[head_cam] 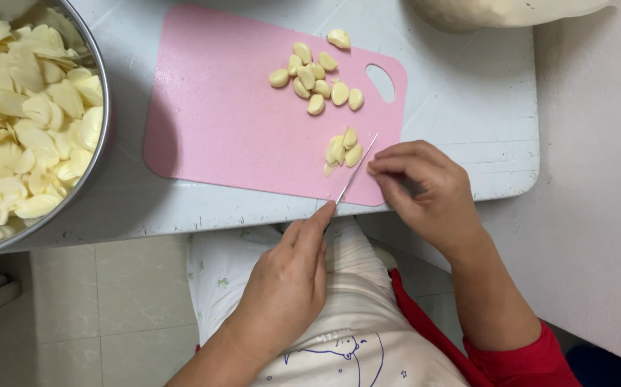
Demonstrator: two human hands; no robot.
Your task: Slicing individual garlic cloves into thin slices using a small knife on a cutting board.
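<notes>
My left hand (289, 279) grips a thin knife (357, 168), index finger stretched along its back. The blade lies slanted across the near right corner of a pink cutting board (232, 122). Just left of the blade sits a small heap of cut garlic pieces (343, 152). My right hand (425, 190) rests at the board's right edge, fingers curled, fingertips against the blade's right side; nothing shows in them. A cluster of whole peeled garlic cloves (314, 75) lies farther back on the board.
A big metal bowl (104, 122) heaped with garlic slices stands at the left on the white table (468, 93). A cream rounded object (497, 11) sits at the back right. A pale wall (597, 179) is on the right, tiled floor (110, 301) below.
</notes>
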